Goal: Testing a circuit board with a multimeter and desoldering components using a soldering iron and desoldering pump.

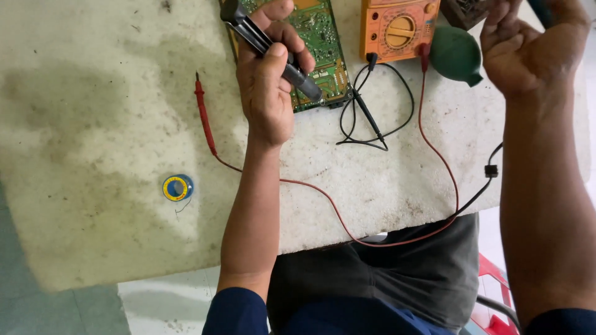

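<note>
**Your hands at the green board**

A lot was cut off or hard to see. The top of the green circuit board [320,43] ran out of the picture, and your left hand [268,80] covered part of it. The orange meter [399,28] was cut off at the top too, so you could only see its round dial and lower half. A dark brown thing [465,11] sat at the top edge, but it was too cut off to tell what it was. Your right hand [528,46] was up near that edge, with the fingers curled in loosely. Its fingertips ran out of view, so I cannot tell if it held anything.

Your left hand was closed tight around a dark soldering iron [273,53]. The tip end pointed down at the lower edge of the board. The tip itself was hard to make out against the board.

A green rubber blower bulb [455,54] lay just beside the meter. A red wire [434,155] and a black wire ran from the meter. The black probe [370,121] lay near the board. The red probe [203,115] lay well apart, to the left of your arm.

A small round solder spool [177,187] with a yellow ring and a blue middle sat alone on the stained pale counter [93,124].
</note>
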